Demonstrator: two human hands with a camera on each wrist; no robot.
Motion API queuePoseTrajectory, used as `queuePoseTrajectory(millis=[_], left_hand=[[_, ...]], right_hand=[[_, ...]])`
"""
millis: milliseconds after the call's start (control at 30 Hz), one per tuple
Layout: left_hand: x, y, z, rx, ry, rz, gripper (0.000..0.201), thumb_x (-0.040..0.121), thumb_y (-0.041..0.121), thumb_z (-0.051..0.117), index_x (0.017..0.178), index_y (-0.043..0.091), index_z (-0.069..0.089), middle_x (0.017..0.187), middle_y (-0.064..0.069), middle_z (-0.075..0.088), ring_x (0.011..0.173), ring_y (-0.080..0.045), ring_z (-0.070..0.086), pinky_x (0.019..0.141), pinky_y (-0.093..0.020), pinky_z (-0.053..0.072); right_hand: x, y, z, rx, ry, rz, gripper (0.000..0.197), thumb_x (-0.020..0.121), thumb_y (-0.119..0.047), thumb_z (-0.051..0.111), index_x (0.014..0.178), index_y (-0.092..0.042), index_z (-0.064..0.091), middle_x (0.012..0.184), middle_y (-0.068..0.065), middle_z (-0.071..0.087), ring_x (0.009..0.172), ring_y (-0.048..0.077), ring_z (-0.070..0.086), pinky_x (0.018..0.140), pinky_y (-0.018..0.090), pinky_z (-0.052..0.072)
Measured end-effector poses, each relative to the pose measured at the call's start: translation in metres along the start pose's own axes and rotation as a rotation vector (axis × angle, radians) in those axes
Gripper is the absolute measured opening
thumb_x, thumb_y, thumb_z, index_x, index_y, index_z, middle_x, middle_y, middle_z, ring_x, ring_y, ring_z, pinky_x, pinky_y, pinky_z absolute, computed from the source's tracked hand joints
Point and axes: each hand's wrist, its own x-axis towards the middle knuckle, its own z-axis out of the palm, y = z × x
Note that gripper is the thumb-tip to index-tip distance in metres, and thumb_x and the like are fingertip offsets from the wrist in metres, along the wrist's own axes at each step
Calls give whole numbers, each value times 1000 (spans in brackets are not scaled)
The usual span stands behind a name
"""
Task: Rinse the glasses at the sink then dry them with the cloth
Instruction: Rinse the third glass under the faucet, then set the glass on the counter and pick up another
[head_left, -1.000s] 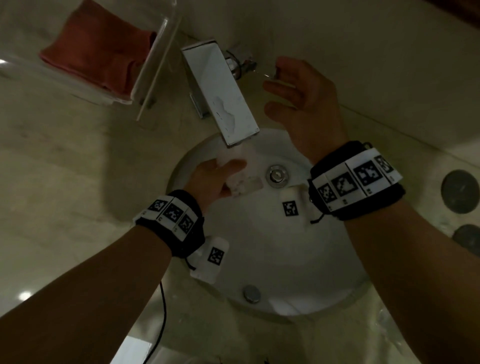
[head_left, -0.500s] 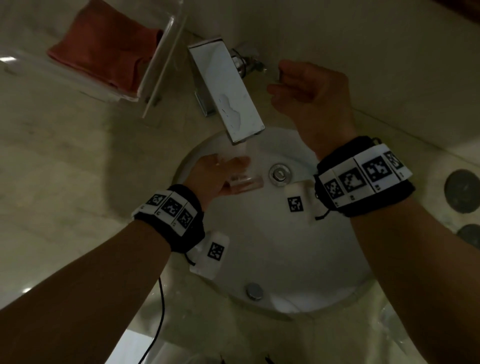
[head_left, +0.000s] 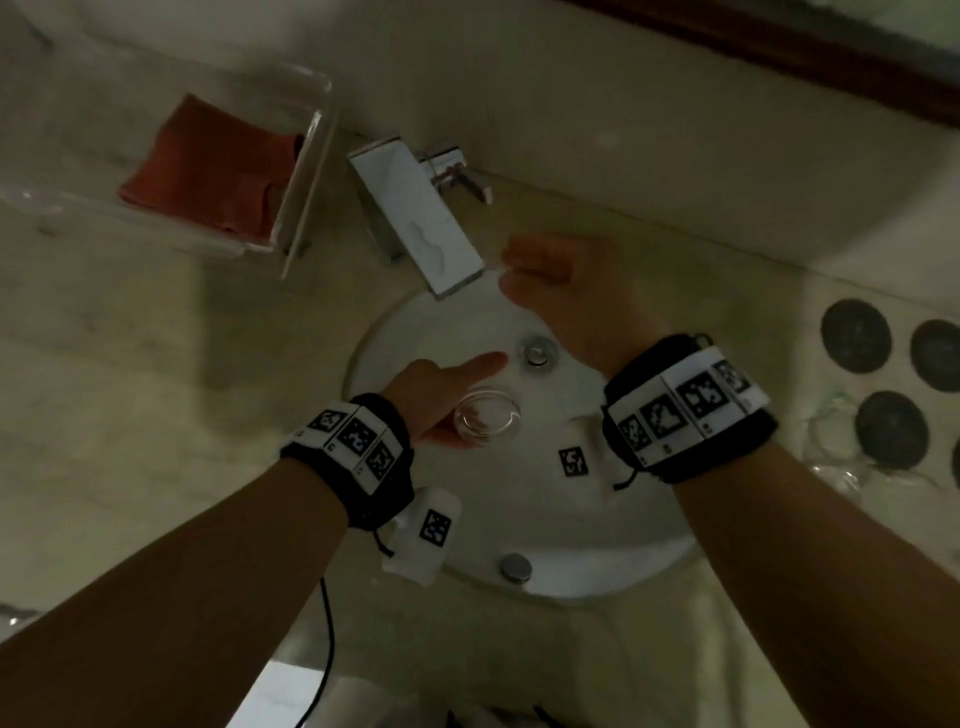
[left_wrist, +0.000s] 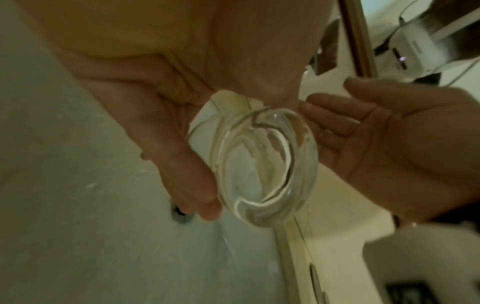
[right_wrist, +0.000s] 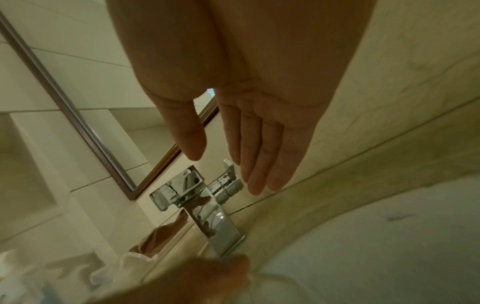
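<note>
Head view shows the left hand (head_left: 441, 400) gripping the glass (head_left: 487, 417) low over the sink (head_left: 571, 561) to drain, while the empty right hand (head_left: 566, 291), fingers straight, hovers near the tap (head_left: 415, 218).

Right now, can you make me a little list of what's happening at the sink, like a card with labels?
place: round white sink set in a pale counter
left hand: holds a clear glass over the basin, first finger pointing out
right hand: open, fingers straight, beside the tap spout, holding nothing
water: none seen running
cloth: red, in a clear tray left of the tap
drying: not started
</note>
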Motion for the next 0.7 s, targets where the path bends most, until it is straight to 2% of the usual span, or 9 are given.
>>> queuePoseTrajectory(millis=[67,167,233,300,333,433,467,567,700], left_hand=[[-8,8,8,53,-11,39,65,74,56,79,100,-2,71,90,-19,77,75,-27,75,64,-37,64],[-20,21,31,155,-54,135,61,69,57,80,93,2,73,87,-14,78,78,-27,77,72,-39,64],[-30,28,53,188,-109,221,50,75,47,83,100,6,69,99,-11,77,85,-25,77,74,-40,64],[-40,33,80,248,-173,331,51,74,37,87,110,12,60,108,-8,73,92,-24,75,75,-41,64],[-45,34,94,320,-204,405,54,73,35,88,111,16,56,108,-5,72,93,-21,73,72,-38,62],[-62,37,138,494,-281,596,64,67,35,91,116,21,52,107,3,68,90,-9,67,63,-20,52],[-68,38,152,522,-304,640,67,66,35,92,118,23,52,108,5,67,91,-8,68,65,-19,53],[-81,39,190,611,-354,782,74,59,40,93,122,32,54,112,11,66,98,-5,69,81,-29,60],[-99,43,240,781,-367,962,74,61,35,93,122,35,53,113,16,64,105,0,61,83,-20,53]], right_hand=[[-21,12,-12,-53,16,53,45,91,-28,71,134,-14,62,127,-1,69,114,10,65,105,34,51],[-56,30,-32,-55,97,120,43,92,-25,70,132,-12,63,123,0,71,109,11,67,102,34,54],[-79,40,-49,-57,166,143,40,92,-25,70,130,-12,63,118,-1,71,105,11,68,99,38,55],[-104,49,-68,-53,247,170,40,93,-26,69,130,-15,62,116,-5,70,103,9,68,97,37,56],[-119,52,-78,-48,292,180,40,93,-26,69,131,-16,61,118,-5,69,103,8,67,97,33,56],[-164,61,-110,-50,456,184,40,92,-25,69,131,-16,63,119,-6,70,103,5,67,92,23,55],[-179,66,-120,-35,504,180,39,92,-24,70,130,-15,64,117,-5,71,102,5,68,92,23,56],[-222,86,-149,30,626,182,36,91,-21,71,126,-16,65,114,-5,73,101,3,70,92,24,57],[-272,127,-186,62,781,223,30,91,-20,71,120,-19,67,109,-8,73,96,-2,70,88,18,56]])
